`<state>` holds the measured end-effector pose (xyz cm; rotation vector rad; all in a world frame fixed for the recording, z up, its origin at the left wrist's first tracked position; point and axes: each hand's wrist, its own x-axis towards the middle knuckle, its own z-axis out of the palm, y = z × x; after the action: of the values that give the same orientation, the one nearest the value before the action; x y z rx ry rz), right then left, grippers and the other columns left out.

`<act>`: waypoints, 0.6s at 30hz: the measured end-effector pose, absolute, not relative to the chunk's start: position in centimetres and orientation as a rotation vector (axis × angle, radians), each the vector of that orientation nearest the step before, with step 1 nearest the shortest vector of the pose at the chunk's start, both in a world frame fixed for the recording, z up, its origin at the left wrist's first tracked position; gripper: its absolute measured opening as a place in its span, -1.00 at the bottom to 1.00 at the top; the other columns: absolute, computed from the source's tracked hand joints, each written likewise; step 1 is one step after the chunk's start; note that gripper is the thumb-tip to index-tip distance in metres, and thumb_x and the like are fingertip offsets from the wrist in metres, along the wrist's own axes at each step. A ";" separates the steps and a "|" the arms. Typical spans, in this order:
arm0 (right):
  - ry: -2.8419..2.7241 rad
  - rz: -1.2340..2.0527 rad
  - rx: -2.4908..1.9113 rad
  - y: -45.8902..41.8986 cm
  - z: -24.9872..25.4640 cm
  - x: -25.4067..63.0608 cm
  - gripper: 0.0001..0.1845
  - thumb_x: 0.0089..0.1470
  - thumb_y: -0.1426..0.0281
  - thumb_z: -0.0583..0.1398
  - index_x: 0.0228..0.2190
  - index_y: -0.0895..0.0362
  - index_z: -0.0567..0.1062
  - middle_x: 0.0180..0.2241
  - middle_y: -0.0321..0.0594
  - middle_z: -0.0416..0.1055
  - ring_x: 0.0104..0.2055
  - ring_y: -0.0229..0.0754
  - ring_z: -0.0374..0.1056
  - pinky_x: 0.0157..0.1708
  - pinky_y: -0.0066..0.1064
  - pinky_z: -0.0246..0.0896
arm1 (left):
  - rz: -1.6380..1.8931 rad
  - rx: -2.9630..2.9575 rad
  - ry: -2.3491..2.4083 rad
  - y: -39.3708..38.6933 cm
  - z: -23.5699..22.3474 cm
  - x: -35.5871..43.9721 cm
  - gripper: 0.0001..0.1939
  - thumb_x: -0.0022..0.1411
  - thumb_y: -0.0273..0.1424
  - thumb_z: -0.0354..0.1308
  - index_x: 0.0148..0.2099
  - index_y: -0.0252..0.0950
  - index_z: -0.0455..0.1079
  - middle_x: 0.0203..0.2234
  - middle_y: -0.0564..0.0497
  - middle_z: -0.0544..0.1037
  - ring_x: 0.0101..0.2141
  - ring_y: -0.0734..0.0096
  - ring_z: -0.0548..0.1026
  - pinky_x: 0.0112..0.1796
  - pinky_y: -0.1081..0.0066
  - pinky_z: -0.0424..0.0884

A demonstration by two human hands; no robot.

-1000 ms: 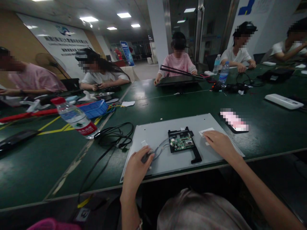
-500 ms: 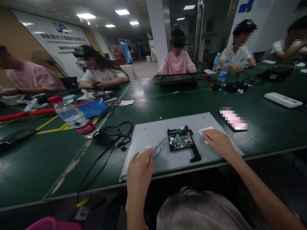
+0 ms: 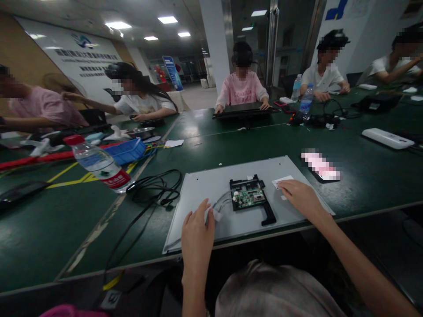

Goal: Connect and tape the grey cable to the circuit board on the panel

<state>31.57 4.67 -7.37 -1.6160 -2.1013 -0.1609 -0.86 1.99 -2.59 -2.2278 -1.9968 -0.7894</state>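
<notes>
At left over the panel (image 3: 211,182), the left hand (image 3: 197,233) is loosely spread. The right hand (image 3: 304,199) touches a label (image 3: 275,183), grip unclear.

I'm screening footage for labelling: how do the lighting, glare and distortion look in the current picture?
Head view: dim room, bright ceiling lights; head view: pale sheen on the green table near the phone, whose screen is pixelated; head view: the red-capped bottle leans outward, probably wide-angle distortion; head view: circuit board outline clear, finest details too small to tell.
</notes>
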 end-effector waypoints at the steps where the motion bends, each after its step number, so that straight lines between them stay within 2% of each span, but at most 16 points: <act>1: -2.098 -0.164 -1.613 4.7 -7.3 31.6 -0.71 0.23 0.42 0.03 -0.16 0.13 0.53 -0.09 -0.13 0.53 -0.08 -0.08 0.45 -0.06 -0.24 0.33 | -0.759 -2.215 -1.996 2.0 -2.8 -0.8 -0.63 0.33 -0.36 -0.06 0.11 -0.38 0.32 -0.08 -0.15 0.57 -0.10 0.15 0.53 0.08 0.12 0.29; 7: -2.013 -0.157 -1.612 4.2 -6.9 31.0 -0.71 0.23 0.43 0.03 -0.16 0.14 0.53 -0.12 -0.14 0.54 -0.10 -0.08 0.46 -0.07 -0.25 0.34 | -0.595 -2.199 -1.994 1.6 -3.6 -0.3 -0.62 0.30 -0.42 -0.05 0.11 -0.42 0.32 -0.08 -0.21 0.56 -0.06 0.12 0.51 0.06 0.12 0.31; 18: -1.869 -0.041 -1.570 3.1 -6.2 26.5 -0.73 0.20 0.43 0.05 -0.25 0.05 0.56 -0.18 -0.19 0.57 -0.15 -0.10 0.48 -0.13 -0.33 0.34 | -0.637 -2.270 -1.952 2.0 -3.7 -0.6 -0.57 0.26 -0.40 -0.01 0.16 -0.34 0.24 0.00 -0.20 0.52 -0.02 0.10 0.49 0.08 0.04 0.27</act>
<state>26.53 3.10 -6.21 -1.5702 -1.8690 -0.0414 -0.62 1.97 -3.71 -2.2697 -1.9524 -0.6374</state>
